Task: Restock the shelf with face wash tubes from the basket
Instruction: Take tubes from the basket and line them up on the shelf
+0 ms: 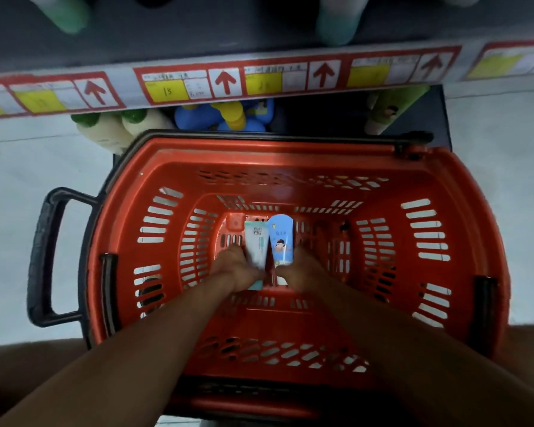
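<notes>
A red plastic basket (290, 155) stands on the floor below me, against the shelf. Both my arms reach down to its bottom. My left hand (236, 268) is closed around a white and pale green face wash tube (256, 241). Its teal cap pokes out under my palm. My right hand (301, 271) grips a blue tube (281, 238) with a cartoon figure on it. The two tubes lie side by side, crimped ends pointing toward the shelf. The shelf edge (259, 78) with red arrow price labels runs across the top of the view.
The basket's black handle (45, 257) sticks out to the left. On the lower shelf behind the basket stand cream bottles with green caps (111, 131), blue bottles with a yellow cap (225, 117) and a pale green tube (389, 112). Blurred green tubes (336, 20) sit on the upper shelf.
</notes>
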`<state>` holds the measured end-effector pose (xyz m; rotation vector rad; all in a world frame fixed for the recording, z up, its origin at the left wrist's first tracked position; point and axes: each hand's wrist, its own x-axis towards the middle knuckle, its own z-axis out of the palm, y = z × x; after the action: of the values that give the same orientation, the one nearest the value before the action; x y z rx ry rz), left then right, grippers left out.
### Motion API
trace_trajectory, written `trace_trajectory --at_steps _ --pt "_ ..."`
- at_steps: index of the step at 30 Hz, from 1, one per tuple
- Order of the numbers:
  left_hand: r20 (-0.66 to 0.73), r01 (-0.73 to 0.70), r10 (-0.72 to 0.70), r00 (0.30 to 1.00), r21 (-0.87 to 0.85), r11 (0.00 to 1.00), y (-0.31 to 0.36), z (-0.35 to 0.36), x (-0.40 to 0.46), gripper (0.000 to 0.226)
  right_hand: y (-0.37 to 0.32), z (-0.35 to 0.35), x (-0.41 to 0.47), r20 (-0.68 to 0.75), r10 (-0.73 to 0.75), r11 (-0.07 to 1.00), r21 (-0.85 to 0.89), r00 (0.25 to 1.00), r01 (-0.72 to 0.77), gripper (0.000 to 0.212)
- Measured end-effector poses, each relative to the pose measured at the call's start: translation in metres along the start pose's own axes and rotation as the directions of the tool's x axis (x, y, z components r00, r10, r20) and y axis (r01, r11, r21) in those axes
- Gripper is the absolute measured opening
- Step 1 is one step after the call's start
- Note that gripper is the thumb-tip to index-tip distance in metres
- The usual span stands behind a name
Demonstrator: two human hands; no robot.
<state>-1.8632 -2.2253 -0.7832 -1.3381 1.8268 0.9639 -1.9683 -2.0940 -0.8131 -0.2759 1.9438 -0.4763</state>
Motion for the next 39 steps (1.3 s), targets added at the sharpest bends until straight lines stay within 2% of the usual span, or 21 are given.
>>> trace_trajectory --at_steps 4,6,9,13,20,28,33,39 --pt "-0.085 -0.068 0.066 0.994 -0.018 0.998 0.010 -0.018 -0.027 0.069 -0.015 -0.026 -0.021 -0.146 -0.113 0.991 -0.088 0.983 0.101 0.036" --pt "-0.121 -0.115 0.110 0.986 -0.032 0.993 0.017 -0.028 -0.044 0.075 -0.021 -0.039 -0.035 -0.219 -0.152 0.982 -0.145 0.964 0.122 0.046" --pt "-0.194 -0.185 0.178 0.965 -0.020 0.983 0.025 -0.040 -0.068 0.064 -0.030 -0.056 -0.063 -0.270 -0.203 0.975 -0.145 0.941 0.169 0.047" --pt "-0.248 -0.259 0.251 0.936 -0.001 0.966 0.039 -0.056 -0.103 0.047 -0.045 -0.078 -0.103 -0.309 -0.255 0.966 -0.116 0.916 0.230 0.027" --pt "-0.359 -0.399 0.369 0.857 -0.010 0.917 0.060 -0.077 -0.163 0.052 -0.060 -0.114 -0.160 -0.424 -0.345 0.938 -0.113 0.837 0.328 0.036" --pt "-0.481 -0.599 0.515 0.709 -0.026 0.800 0.104 -0.103 -0.240 0.047 -0.079 -0.180 -0.229 -0.565 -0.423 0.883 -0.084 0.708 0.461 0.039" --pt "-0.553 -0.711 0.603 0.575 0.026 0.702 0.136 -0.121 -0.287 0.046 -0.093 -0.228 -0.273 -0.667 -0.430 0.849 -0.069 0.609 0.524 0.033" --pt "-0.639 -0.799 0.633 0.437 0.047 0.599 0.176 -0.146 -0.334 0.046 -0.108 -0.277 -0.320 -0.753 -0.422 0.820 -0.080 0.505 0.566 0.029"
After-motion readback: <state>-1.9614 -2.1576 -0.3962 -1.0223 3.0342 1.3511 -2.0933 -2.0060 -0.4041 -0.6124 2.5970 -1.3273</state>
